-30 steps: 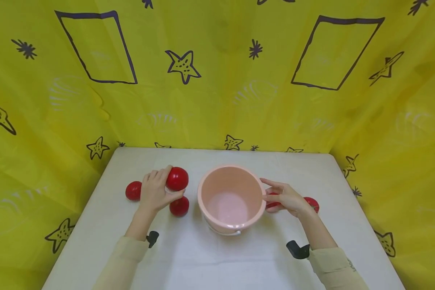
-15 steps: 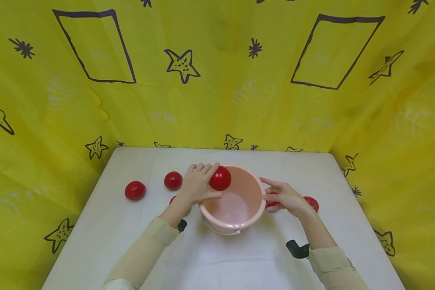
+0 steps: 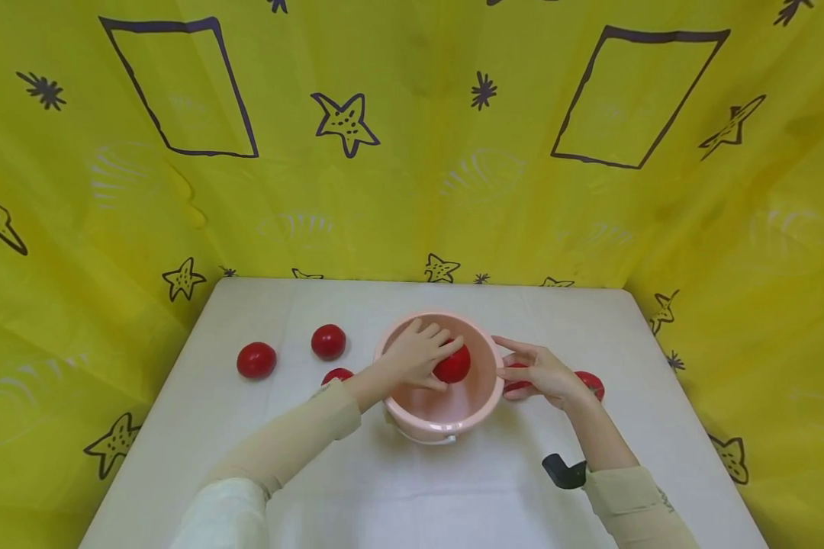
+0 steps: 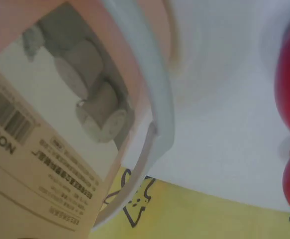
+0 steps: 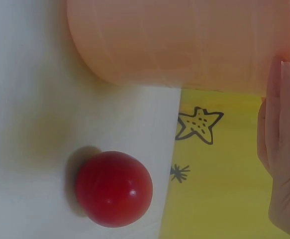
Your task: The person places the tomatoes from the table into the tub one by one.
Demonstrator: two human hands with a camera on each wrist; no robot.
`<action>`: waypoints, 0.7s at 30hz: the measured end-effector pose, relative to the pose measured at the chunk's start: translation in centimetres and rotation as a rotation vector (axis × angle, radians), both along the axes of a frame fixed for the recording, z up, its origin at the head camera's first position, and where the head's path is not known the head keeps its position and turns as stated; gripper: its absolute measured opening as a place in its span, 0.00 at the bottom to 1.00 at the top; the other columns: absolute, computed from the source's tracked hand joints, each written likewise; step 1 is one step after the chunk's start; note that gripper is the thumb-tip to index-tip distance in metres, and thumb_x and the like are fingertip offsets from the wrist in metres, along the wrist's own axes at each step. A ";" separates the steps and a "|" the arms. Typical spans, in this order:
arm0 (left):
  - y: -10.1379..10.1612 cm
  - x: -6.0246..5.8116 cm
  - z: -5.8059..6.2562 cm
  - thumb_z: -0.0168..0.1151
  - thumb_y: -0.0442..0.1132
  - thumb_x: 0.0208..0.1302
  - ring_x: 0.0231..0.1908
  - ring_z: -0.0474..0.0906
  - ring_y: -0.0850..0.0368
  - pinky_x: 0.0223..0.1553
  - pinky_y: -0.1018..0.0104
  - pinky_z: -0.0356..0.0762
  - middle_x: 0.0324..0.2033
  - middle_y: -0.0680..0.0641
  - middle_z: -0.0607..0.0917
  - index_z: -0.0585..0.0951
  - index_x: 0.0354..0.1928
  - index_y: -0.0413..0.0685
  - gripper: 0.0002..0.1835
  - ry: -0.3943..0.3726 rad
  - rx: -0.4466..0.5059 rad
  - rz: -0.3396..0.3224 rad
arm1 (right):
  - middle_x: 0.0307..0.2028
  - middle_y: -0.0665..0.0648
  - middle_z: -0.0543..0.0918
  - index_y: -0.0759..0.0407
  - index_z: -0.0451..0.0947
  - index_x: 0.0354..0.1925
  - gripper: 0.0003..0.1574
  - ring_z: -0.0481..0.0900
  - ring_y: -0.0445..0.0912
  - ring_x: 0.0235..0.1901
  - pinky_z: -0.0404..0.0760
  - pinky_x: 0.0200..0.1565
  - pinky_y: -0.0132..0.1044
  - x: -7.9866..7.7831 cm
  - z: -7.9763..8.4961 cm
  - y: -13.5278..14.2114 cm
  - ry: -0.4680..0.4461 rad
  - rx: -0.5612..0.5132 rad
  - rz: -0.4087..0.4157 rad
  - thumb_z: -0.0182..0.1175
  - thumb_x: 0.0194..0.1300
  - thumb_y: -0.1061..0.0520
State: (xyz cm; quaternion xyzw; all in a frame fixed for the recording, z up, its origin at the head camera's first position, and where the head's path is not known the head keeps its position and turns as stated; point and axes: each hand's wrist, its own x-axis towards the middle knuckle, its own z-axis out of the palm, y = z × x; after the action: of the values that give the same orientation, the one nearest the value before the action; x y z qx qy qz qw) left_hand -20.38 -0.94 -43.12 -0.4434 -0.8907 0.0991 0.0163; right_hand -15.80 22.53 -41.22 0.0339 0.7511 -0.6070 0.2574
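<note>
In the head view my left hand [image 3: 419,356] reaches down into a pink bucket [image 3: 390,408]. Its fingers and thumb grip a red tomato [image 3: 453,364] inside the rim. My right hand [image 3: 545,377] touches the bucket's right side near the rim with fairly straight fingers. The right wrist view has these fingers [image 5: 288,99] against the bucket's outer wall [image 5: 184,40]. The left wrist view gives the bucket's printed label [image 4: 60,134] and its pale handle [image 4: 152,74]; the left hand is not visible there.
Left of the bucket lie tomatoes: one far left [image 3: 256,361], one behind [image 3: 328,341], and one partly hidden by the left forearm [image 3: 336,375]. On the right, one tomato [image 3: 519,375] shows behind the right fingers, another [image 3: 590,385] beside the wrist. A yellow curtain [image 3: 412,191] surrounds the white table [image 3: 412,496].
My left hand has carried the tomato rightward from the table's left side, over the rim and down into the bucket. The right hand and bucket have stayed in place.
</note>
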 end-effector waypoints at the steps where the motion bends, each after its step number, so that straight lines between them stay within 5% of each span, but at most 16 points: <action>1: 0.2 -0.1 -0.1 0.55 0.67 0.51 0.55 0.62 0.54 0.56 0.54 0.62 0.56 0.51 0.70 0.60 0.66 0.58 0.42 0.013 -0.036 -0.015 | 0.40 0.61 0.74 0.55 0.54 0.68 0.43 0.81 0.48 0.31 0.80 0.36 0.41 0.0 0.0 0.0 0.002 0.004 0.003 0.61 0.58 0.59; 13: 2.4 -0.5 -2.4 0.49 0.69 0.53 0.53 0.64 0.58 0.54 0.60 0.62 0.58 0.57 0.70 0.53 0.68 0.66 0.41 0.168 -0.408 -0.157 | 0.41 0.62 0.75 0.55 0.53 0.68 0.43 0.81 0.47 0.32 0.80 0.38 0.42 -0.2 -0.1 0.0 0.005 0.021 0.022 0.60 0.59 0.59; 21: 3.0 -0.5 -3.0 0.45 0.66 0.59 0.53 0.62 0.62 0.47 0.64 0.61 0.59 0.62 0.67 0.47 0.68 0.77 0.35 0.172 -0.555 -0.120 | 0.41 0.62 0.72 0.55 0.54 0.68 0.42 0.80 0.47 0.32 0.80 0.37 0.41 -0.2 -0.1 0.0 -0.006 0.011 0.002 0.60 0.59 0.61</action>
State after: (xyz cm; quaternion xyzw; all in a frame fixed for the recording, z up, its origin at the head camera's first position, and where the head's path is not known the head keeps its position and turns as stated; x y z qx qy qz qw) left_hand -20.91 2.02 -46.16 -0.4727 -0.7972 0.3748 -0.0244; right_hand -15.96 22.49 -41.32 0.0365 0.7537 -0.6026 0.2598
